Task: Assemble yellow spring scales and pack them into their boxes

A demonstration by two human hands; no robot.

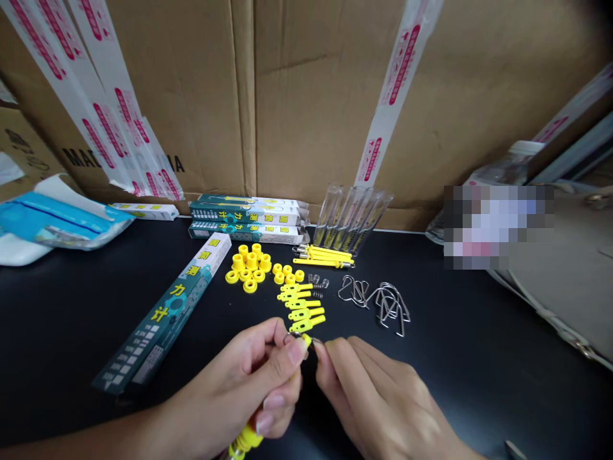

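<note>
yellow plastic spring-scale body (246, 442) angles up through your closed left hand (244, 383), its tip just beside your right hand (373, 396), fingers pinched, hold unclear.

Yellow plastic force gauge (245, 442), slanted, metal ring (295, 334) at upper end.

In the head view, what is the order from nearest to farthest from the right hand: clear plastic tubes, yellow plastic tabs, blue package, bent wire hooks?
From the right hand:
1. Yellow plastic tabs, in a row just ahead, to its left.
2. Bent wire hooks, straight ahead on the table.
3. Clear plastic tubes, farther ahead, at the table's back.
4. Blue package, far left.
</note>
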